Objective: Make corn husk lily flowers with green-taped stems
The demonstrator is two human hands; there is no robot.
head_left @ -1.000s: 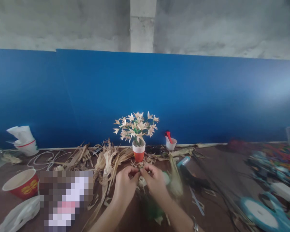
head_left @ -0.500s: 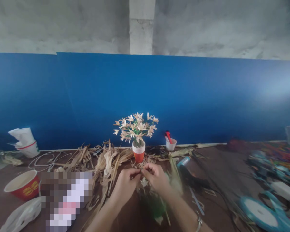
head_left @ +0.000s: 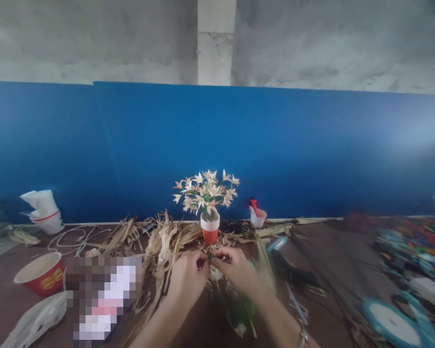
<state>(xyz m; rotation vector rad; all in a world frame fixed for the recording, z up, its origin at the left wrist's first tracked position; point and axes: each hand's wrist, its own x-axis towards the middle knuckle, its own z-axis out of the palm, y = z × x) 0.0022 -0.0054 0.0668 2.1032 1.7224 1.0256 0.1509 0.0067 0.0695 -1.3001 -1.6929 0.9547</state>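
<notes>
Brown table (head_left: pixel 329 249) before us; white-and-orange potted flowers (head_left: pixel 210 206) near its far edge. Short of them, our left hand (head_left: pixel 188 276) and right hand (head_left: pixel 238 269) nearly meet, both closed in a pinch on a small green scrap (head_left: pixel 210 255) between them, neither nearer. Its long axis we cannot make out.

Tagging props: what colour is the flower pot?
The flower pot is white on top, orange-red below; it shows best in the head view.

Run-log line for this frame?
left hand: pinching small green piece | right hand: pinching same piece | beyond: cream-petalled flowers in round orange-and-white pot | left of pot: dried tan husks
</notes>
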